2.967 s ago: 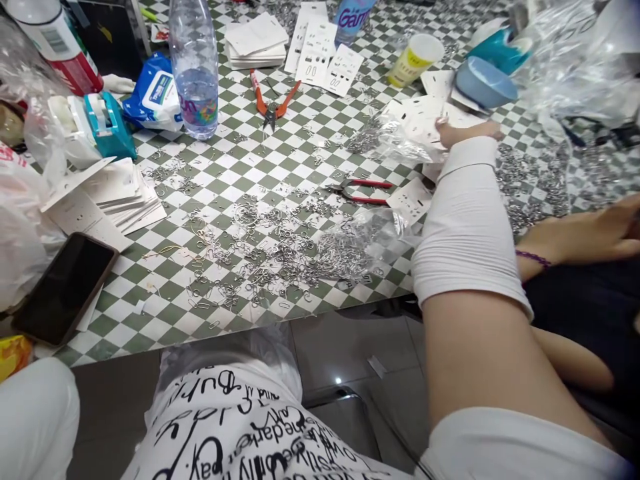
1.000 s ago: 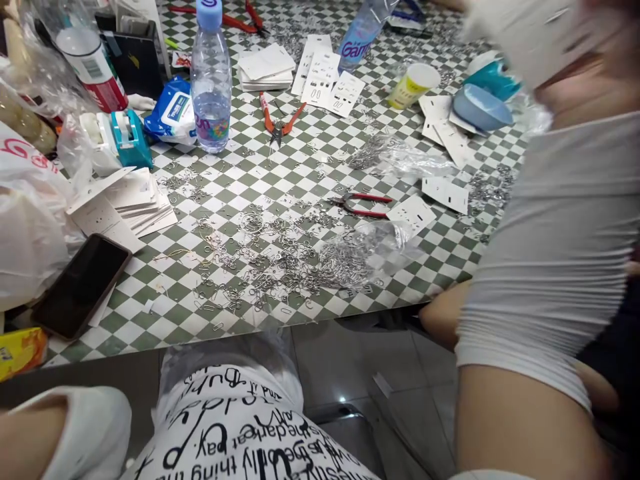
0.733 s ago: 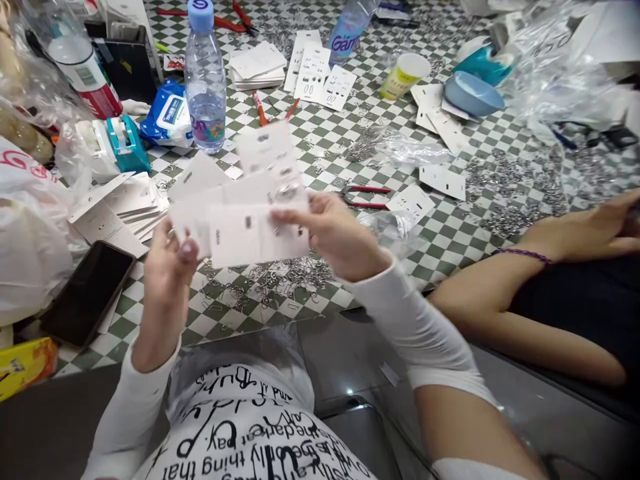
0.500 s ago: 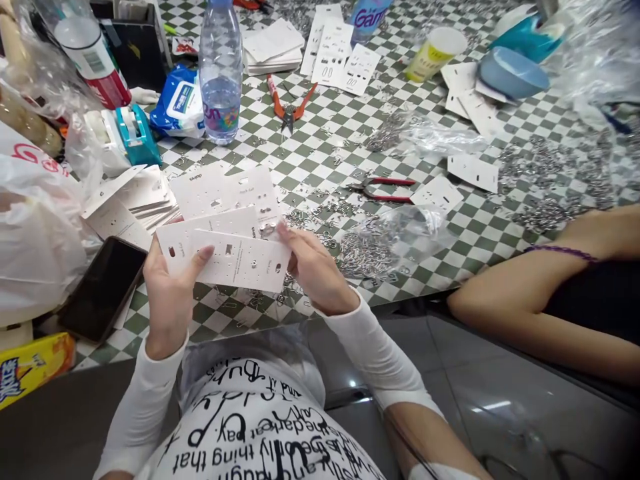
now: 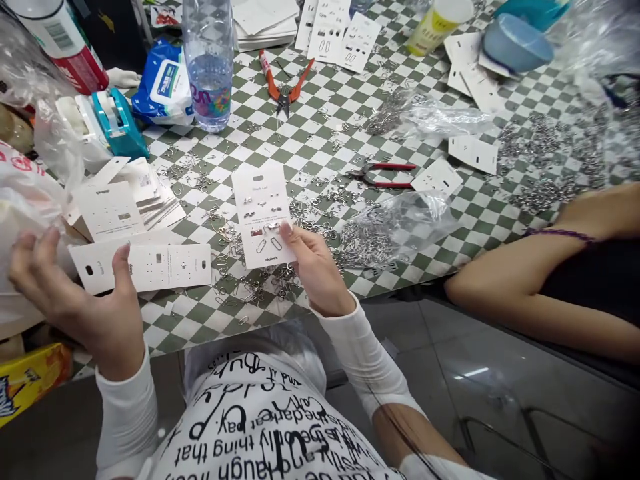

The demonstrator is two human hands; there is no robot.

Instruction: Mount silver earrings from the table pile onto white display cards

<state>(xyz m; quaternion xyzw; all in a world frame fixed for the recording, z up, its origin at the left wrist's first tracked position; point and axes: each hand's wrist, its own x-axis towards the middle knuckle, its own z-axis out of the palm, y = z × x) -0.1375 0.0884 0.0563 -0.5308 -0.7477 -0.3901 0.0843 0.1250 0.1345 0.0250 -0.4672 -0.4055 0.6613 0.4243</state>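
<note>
My right hand (image 5: 317,267) pinches the lower right edge of a white earring card (image 5: 261,200), which has small metal pieces on it and stands upright above the checkered table. At the left, my left hand (image 5: 83,300) is spread, its thumb over several white cards (image 5: 173,265) lying overlapped; nothing is gripped in its fingers. Behind them rises a stack of more white cards (image 5: 150,193). Loose metal hooks and rings (image 5: 255,287) are scattered under and around the held card.
Red-handled pliers (image 5: 390,175), orange-handled cutters (image 5: 284,90), a water bottle (image 5: 210,80), a tape dispenser (image 5: 117,123) and a plastic bag of metal pieces (image 5: 373,233) lie around. A person's arm (image 5: 520,293) rests at the right table edge.
My left hand has let go of the cards, moved left and opened; those cards now lie at the left. My right hand now holds one card by itself. The view has shifted slightly.
</note>
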